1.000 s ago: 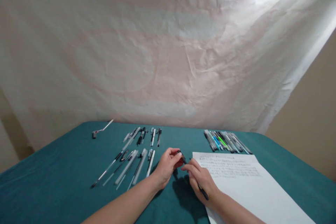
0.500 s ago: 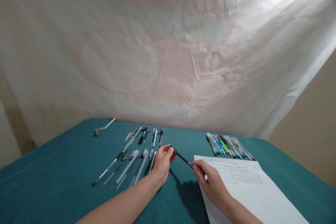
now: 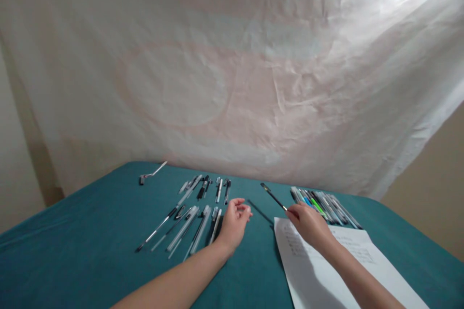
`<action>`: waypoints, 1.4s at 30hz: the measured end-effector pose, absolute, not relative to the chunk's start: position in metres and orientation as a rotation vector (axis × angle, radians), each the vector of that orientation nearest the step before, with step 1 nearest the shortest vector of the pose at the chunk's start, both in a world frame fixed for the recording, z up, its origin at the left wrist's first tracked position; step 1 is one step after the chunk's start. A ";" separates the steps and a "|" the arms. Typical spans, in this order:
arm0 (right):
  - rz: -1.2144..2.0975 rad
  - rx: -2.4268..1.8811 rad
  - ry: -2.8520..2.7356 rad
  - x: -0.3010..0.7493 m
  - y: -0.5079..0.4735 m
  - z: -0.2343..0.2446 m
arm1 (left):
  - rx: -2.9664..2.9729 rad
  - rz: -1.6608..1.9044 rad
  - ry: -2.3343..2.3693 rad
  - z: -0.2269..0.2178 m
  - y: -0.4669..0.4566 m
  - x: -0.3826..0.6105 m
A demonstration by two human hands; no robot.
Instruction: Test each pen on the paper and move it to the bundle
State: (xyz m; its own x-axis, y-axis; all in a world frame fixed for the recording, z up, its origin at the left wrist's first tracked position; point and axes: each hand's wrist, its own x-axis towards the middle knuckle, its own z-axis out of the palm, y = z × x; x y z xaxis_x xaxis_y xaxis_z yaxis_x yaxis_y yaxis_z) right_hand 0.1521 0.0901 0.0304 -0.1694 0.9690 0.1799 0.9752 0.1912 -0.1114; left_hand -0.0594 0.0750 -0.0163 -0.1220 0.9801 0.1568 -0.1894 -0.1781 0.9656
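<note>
My right hand (image 3: 308, 222) pinches one end of a slim black pen (image 3: 274, 196) and holds it raised over the table, its far end tilted up and left. The sheet of paper (image 3: 326, 275) with handwritten lines lies below that hand and forearm. Resting near the table's middle, my left hand (image 3: 235, 222) has loosely bent fingers with gaps and no object visible in them. Just left of it, a white pen (image 3: 215, 227) and several clear pen parts (image 3: 183, 229) lie in a row.
A tight row of pens (image 3: 326, 206), some blue and green, lies at the back right. Shorter pens and caps (image 3: 203, 187) form another group at the back. A thin white item with a dark end (image 3: 152, 173) lies far left on the green cloth (image 3: 90, 231).
The left hand has let go of the pen. My right hand has carried it up and to the right, away from the left hand. The view has shifted slightly.
</note>
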 end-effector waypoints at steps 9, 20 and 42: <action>-0.272 -2.330 -2.046 0.166 0.136 0.011 | 1.399 1.325 1.060 -0.026 0.069 -0.054; -0.389 -2.276 -2.058 0.154 0.141 0.008 | 1.403 1.332 1.057 -0.026 0.068 -0.053; -0.213 -0.942 -2.986 -0.006 0.167 0.012 | 1.316 1.593 1.039 -0.004 0.055 -0.058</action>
State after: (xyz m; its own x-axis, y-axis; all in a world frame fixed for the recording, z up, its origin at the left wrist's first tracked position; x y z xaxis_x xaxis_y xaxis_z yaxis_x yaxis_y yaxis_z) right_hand -0.0064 0.1670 0.0117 -0.8199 0.5708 0.0444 0.5713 0.8107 0.1282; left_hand -0.0577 0.0555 -0.0038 -0.1330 0.9361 0.3255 -0.0796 -0.3375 0.9380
